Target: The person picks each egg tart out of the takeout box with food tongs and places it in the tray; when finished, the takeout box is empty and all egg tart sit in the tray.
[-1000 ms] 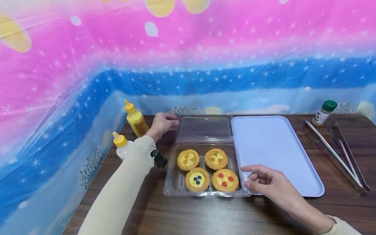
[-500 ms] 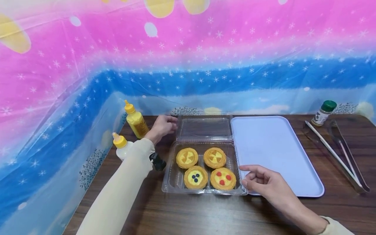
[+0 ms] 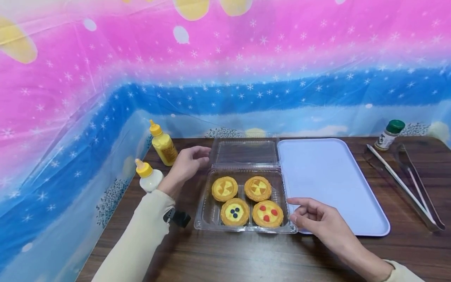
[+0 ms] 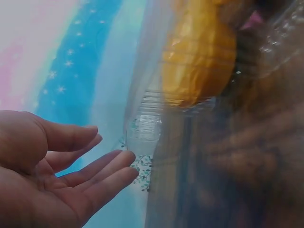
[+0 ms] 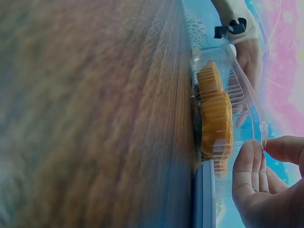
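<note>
A hinged clear plastic container (image 3: 211,219) lies with its lid (image 3: 246,152) laid back behind it. In it are two tarts with wedge-shaped pieces, a tart (image 3: 235,212) with dark blue berries and a tart (image 3: 267,214) with red pieces. My right hand (image 3: 325,219) pinches the container's right rim between thumb and fingers, as the right wrist view shows. Left of the lid is my left hand (image 3: 186,164), its fingers loosely bent and holding nothing. In the left wrist view those fingers are apart from the blurred container wall.
To the right is a pale lavender tray (image 3: 327,176), close against the container. Metal tongs (image 3: 405,188) and a green-capped jar (image 3: 388,135) stand beyond it. A yellow squeeze bottle (image 3: 164,147) and a white yellow-capped bottle (image 3: 151,181) are near my left arm.
The container has shifted slightly left and away from me, with my right hand at its rim. My left hand has drawn back toward me, away from the lid's far edge.
</note>
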A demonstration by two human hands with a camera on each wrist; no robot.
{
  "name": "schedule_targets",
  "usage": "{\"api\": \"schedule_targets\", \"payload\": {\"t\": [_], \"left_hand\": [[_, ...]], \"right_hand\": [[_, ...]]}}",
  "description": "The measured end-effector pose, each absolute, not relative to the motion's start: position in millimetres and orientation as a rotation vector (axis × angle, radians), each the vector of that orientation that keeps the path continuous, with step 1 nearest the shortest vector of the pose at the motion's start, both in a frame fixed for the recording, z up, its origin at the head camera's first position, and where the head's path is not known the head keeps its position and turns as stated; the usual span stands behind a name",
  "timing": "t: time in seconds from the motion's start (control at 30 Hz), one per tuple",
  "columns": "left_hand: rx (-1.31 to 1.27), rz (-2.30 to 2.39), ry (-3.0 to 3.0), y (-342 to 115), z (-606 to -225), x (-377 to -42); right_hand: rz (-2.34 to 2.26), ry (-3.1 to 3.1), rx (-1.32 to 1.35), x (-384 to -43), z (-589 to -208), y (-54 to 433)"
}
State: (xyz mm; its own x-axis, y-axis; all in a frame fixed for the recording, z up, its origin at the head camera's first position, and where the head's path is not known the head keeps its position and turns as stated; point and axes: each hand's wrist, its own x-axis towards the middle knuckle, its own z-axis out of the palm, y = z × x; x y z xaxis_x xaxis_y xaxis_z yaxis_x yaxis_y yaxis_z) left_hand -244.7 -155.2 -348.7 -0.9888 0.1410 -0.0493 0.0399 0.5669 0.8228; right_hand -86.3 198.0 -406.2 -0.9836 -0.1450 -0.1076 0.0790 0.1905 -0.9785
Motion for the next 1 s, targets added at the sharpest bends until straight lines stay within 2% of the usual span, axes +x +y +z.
{"api": "schedule_targets", "payload": {"t": [0.43,1.0], "left_hand": [[0.061,1.726,2.462,-159,-375,-211],[-0.063,1.965,2.32,-159,-391,-212]], "right_hand": [[-1.85,2.288,-0.02,-87,-406,198],[-1.861,2.265,-0.046,-90,-407,198]]}}
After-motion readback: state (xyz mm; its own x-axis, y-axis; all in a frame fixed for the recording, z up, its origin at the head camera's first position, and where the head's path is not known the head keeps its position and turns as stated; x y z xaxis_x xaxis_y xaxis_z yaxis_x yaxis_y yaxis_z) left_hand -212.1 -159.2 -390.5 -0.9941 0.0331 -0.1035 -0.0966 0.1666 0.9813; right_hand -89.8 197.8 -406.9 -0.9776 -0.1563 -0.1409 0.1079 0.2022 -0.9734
